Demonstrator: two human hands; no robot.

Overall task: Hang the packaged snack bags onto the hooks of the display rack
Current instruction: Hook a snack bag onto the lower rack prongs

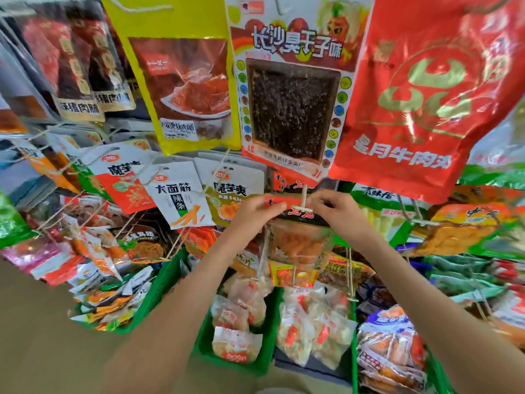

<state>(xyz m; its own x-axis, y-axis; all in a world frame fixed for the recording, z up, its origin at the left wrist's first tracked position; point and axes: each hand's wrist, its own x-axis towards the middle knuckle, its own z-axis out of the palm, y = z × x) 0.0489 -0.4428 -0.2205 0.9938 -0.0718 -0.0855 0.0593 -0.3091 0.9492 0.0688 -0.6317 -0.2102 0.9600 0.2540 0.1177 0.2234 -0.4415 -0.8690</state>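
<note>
Red-topped snack bag (298,237) between hands | left hand (257,213), right hand (332,211) both pinch its top

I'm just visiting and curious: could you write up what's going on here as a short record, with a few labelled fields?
place: a shop display of hanging snack bags over green crates filled with more packets
left hand: pinching the top left corner of a red-topped snack bag
right hand: pinching the bag's top right corner, beside a white hanging clip
bag contents: orange pieces behind a clear window
directly above: white bag with a dark window, yellow bag to its left, big red bag to its right
stage: bag held up at the clip; whether it is hooked cannot be told
</note>
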